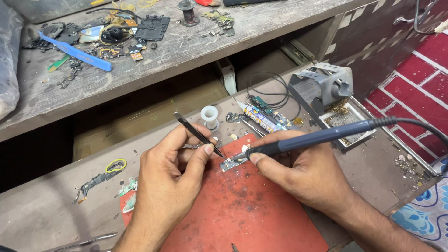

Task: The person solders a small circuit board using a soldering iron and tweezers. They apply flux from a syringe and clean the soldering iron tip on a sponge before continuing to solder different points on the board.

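Head view looks down on soldering work: the left hand (170, 175) pinches black tweezers (198, 134) between thumb and fingers (201, 156), their tip pressed to a small circuit board (229, 164) lying at the far edge of a red mat (242, 210). The right hand (298, 175) grips a dark blue soldering iron (317, 139) like a pen, fingers closed round its handle, tip touching the same board from the right. By the look of it, a joint is being heated while the part is held steady; the next move would call for a still tip and a firm tweezer hold.

A worn grey bench (42, 210) carries the mat, a white spool (210, 116), an iron stand (322, 86) at far right and scattered scraps. An upper shelf (186, 51) holds a blue pry tool (74, 52) and phone parts; red brick-patterned flooring shows at right.
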